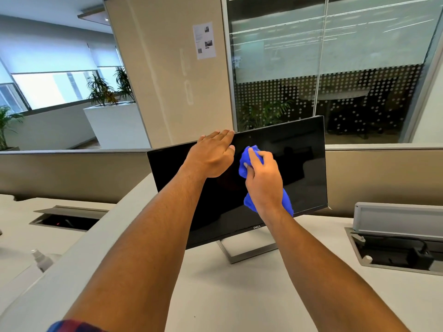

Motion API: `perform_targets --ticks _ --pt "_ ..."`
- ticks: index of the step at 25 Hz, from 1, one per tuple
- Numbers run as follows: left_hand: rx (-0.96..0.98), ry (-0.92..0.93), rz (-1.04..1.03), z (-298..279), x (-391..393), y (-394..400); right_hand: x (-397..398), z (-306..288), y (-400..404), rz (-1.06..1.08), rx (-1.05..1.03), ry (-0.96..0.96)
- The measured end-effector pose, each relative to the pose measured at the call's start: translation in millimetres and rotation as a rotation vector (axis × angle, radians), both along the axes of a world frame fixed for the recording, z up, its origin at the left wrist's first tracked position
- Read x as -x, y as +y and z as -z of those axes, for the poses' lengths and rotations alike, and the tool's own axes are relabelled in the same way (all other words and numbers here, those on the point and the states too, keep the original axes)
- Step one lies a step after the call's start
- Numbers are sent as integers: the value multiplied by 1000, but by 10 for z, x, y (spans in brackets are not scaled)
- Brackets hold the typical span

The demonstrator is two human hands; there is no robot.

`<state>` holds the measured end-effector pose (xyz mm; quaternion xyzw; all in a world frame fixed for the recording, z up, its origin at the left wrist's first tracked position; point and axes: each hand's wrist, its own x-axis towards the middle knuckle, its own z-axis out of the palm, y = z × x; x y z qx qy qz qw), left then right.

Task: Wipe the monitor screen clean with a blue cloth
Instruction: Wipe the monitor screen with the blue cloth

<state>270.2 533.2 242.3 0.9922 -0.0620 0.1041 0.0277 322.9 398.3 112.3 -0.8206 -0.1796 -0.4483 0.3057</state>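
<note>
A black monitor (299, 164) with a dark, switched-off screen stands on a silver stand on the white desk (239, 295). My left hand (213, 154) grips the monitor's top edge, fingers hooked over it and thumb on the screen. My right hand (263, 178) holds a bunched blue cloth (249, 161) and presses it against the upper middle of the screen. Part of the cloth hangs below my wrist, partly hidden by the hand.
An open cable box (395, 248) with a raised grey lid sits at the right of the desk. Another open cable hatch (67, 219) lies at the left. A spray bottle (42, 259) stands at the lower left. A low partition runs behind the monitor.
</note>
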Motion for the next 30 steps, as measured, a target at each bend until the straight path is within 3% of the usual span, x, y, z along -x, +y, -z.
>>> perform_targets --ticks 1,4,7,10,11,13,14,17,20,21,24,27,30 --pt "19 -11 20 -8 18 47 63 -6 62 -2 -1 -16" --pt "76 -58 25 -37 120 245 156 76 174 -89 259 -113" --pt "58 -108 -3 -4 296 515 243 -44 311 -35 22 26" --pt "54 -112 -22 20 463 748 397 -29 508 -173 336 -114" --pt "57 -120 -25 22 511 813 420 -41 546 -178 308 -74" --pt "64 -133 -22 26 580 915 427 -113 636 -103 37 66" --pt "74 -133 -23 25 609 969 472 -140 703 -106 25 93" --pt "177 -94 -29 12 658 1123 569 -130 862 -244 370 -58" --pt "309 -75 -42 -23 682 1255 620 -199 1042 -161 78 93" --pt "349 -74 -47 -26 692 1286 677 -224 1128 -175 83 101" --pt "419 -30 -24 -61 712 1361 781 -187 1387 -303 469 -84" --pt "436 -9 -5 -64 707 1418 846 -192 1607 -290 304 15" --pt "419 -18 -8 -12 704 1439 915 -118 1705 -302 464 -89"
